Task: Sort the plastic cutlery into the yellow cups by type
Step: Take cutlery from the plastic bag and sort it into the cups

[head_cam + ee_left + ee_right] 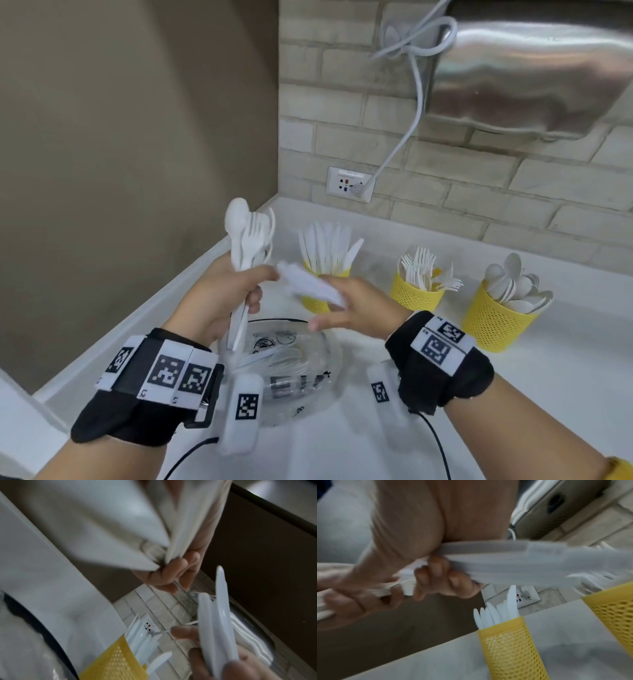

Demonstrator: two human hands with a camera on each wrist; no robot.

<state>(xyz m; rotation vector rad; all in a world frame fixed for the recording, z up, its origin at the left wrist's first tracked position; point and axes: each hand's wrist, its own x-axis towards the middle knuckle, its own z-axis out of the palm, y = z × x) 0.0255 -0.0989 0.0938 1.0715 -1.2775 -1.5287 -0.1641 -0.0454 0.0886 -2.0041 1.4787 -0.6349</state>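
While the left hand (219,298) holds a mixed bunch of white cutlery (248,236) straight up, its grip is curled tight round the handles. The spoon and fork heads stick out of the top of the fist, and the handles poke out below it. The right hand (352,308) is at about 3 o'clock from the left one, very close to it. Its grip pinches a few white pieces (308,282); they are blurred, and in the left wrist view they look like knives. Their far ends reach toward the left hand's thumb.

Under both hands, at 6 o'clock, a clear plastic bag (291,373) lies on the white tabletop (342,452), with more cutlery showing through it.

Three yellow cups stand in a row on the tabletop. The knife cup (313,305) is just behind the right hand, at about 12 o'clock from it, full of knives. The fork cup (414,294) is at 2 o'clock from the right hand. The spoon cup (496,322) is past it, at 3 o'clock.

On the brick wall at 12 o'clock is a white socket (349,184). A white cord (411,133) goes up from it toward a shiny metal box (534,68) at 1 o'clock.
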